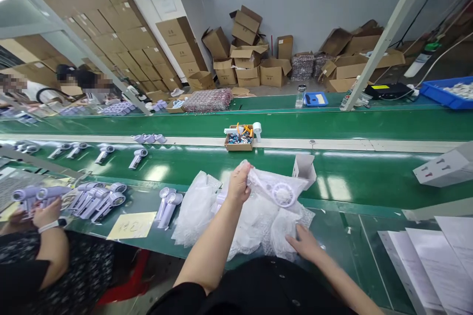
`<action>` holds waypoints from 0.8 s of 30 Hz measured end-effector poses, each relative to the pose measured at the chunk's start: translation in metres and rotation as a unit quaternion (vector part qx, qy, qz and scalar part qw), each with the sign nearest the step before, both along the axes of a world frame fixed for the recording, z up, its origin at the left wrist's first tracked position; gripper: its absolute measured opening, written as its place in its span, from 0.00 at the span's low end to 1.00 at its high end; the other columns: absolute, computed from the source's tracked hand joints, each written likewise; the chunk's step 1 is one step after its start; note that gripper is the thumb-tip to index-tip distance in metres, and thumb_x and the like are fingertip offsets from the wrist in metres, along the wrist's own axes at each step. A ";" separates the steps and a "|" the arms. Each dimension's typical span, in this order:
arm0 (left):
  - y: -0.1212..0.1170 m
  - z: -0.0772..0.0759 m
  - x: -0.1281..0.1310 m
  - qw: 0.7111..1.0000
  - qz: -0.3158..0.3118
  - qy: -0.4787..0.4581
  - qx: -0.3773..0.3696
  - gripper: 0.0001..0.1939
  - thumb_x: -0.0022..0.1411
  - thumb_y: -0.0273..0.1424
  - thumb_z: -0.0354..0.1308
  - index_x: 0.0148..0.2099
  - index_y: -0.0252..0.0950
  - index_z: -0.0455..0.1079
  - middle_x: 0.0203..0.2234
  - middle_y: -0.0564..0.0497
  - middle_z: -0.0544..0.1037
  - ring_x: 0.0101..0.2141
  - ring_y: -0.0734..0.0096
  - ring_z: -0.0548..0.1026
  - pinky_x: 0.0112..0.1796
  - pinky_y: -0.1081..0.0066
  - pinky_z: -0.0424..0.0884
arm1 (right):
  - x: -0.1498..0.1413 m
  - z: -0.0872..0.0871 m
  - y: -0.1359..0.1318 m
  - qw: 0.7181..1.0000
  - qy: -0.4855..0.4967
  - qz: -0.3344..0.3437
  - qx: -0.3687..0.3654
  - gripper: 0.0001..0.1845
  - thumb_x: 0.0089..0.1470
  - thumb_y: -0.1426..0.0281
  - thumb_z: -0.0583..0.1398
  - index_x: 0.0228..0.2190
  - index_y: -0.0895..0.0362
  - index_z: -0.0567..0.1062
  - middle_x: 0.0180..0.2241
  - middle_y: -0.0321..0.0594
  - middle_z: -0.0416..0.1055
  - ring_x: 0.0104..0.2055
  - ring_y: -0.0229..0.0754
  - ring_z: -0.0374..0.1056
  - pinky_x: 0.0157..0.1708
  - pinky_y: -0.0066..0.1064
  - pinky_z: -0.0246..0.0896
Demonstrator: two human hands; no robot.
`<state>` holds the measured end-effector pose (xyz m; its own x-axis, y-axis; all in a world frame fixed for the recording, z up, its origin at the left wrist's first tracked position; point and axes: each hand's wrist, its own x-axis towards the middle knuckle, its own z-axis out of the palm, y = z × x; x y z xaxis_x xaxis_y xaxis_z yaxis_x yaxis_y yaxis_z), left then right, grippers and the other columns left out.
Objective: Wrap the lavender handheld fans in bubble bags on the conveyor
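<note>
Two lavender fans (48, 193) are held at the far left by a co-worker's hands (47, 212), over the near edge of the green table (148, 197). Just right of them lies a cluster of similar fans (98, 199), heads toward the far side. Beyond, single fans (138, 158) sit spaced out on the green belt (185, 155). Next comes a yellow sheet (132, 225) with handwriting, then a pair of fans (168, 205) lying side by side. A heap of clear bags (195, 209) spreads in front of the wearer. Above it, the left hand (239, 184) pinches the closed-up end of a plastic bag (260, 178); inside, a fan's round head (284, 194) shows at the right end, lifted over the heap. An open white box (305, 170) stands just behind that end. The right hand (306, 242) is at the heap's right side, thumb and fingers spread apart; whether they touch the plastic, I cannot tell. At the far right, white printed sheets (424, 261) overlap near the table's edge.
</note>
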<state>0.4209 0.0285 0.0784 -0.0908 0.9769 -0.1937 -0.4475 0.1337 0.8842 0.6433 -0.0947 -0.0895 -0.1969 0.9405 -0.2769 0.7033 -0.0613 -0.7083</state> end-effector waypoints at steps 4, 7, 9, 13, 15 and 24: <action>0.023 0.018 0.049 0.997 0.013 0.054 0.051 0.21 0.48 0.46 0.64 0.30 0.33 0.66 0.13 0.61 0.63 0.10 0.86 0.56 0.09 0.82 0.48 | 0.080 0.034 0.052 0.997 -0.008 -0.058 0.048 0.21 0.50 0.56 0.53 0.39 0.55 0.74 0.46 0.51 0.70 0.54 0.60 0.62 0.50 0.50 0.59; 0.046 0.013 0.092 0.995 0.017 0.075 0.062 0.21 0.49 0.47 0.63 0.27 0.34 0.64 0.13 0.61 0.61 0.10 0.85 0.57 0.10 0.81 0.50 | 0.121 0.048 0.115 0.967 0.012 -0.073 0.245 0.28 0.45 0.57 0.60 0.47 0.56 0.70 0.61 0.51 0.51 0.64 0.60 0.43 0.59 0.50 0.44; 0.061 0.001 0.117 0.993 0.025 0.105 0.051 0.21 0.52 0.47 0.60 0.26 0.34 0.62 0.13 0.60 0.61 0.11 0.83 0.59 0.11 0.80 0.53 | 0.130 0.046 0.150 0.972 0.062 -0.019 0.227 0.33 0.43 0.59 0.62 0.51 0.56 0.65 0.60 0.52 0.53 0.63 0.59 0.46 0.59 0.50 0.45; 0.079 -0.027 0.139 0.955 0.054 0.286 0.063 0.17 0.59 0.43 0.53 0.26 0.36 0.62 0.18 0.57 0.64 0.18 0.78 0.65 0.18 0.77 0.62 | 0.129 0.024 0.179 0.981 0.107 0.008 0.163 0.37 0.44 0.60 0.62 0.53 0.56 0.58 0.53 0.50 0.62 0.54 0.52 0.62 0.51 0.46 0.59; 0.077 -0.036 0.138 0.893 0.064 0.424 0.139 0.13 0.62 0.39 0.52 0.29 0.36 0.65 0.23 0.52 0.68 0.26 0.73 0.69 0.26 0.76 0.66 | 0.128 0.013 0.178 0.979 0.111 -0.002 0.171 0.39 0.43 0.59 0.64 0.53 0.55 0.55 0.51 0.49 0.62 0.52 0.51 0.63 0.49 0.43 0.62; 0.062 -0.026 0.164 0.504 -0.097 0.730 0.451 0.10 0.64 0.30 0.46 0.38 0.35 0.68 0.30 0.45 0.68 0.39 0.62 0.66 0.22 0.75 0.59 | 0.132 -0.005 0.180 0.968 0.117 -0.020 0.221 0.43 0.39 0.54 0.66 0.51 0.56 0.53 0.48 0.49 0.61 0.44 0.50 0.65 0.38 0.40 0.67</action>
<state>0.5852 0.0909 0.0521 0.6217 0.6250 0.4721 0.7119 -0.7022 -0.0079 0.7755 0.0855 -0.0945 -0.1658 0.9651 0.2027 0.5230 0.2603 -0.8116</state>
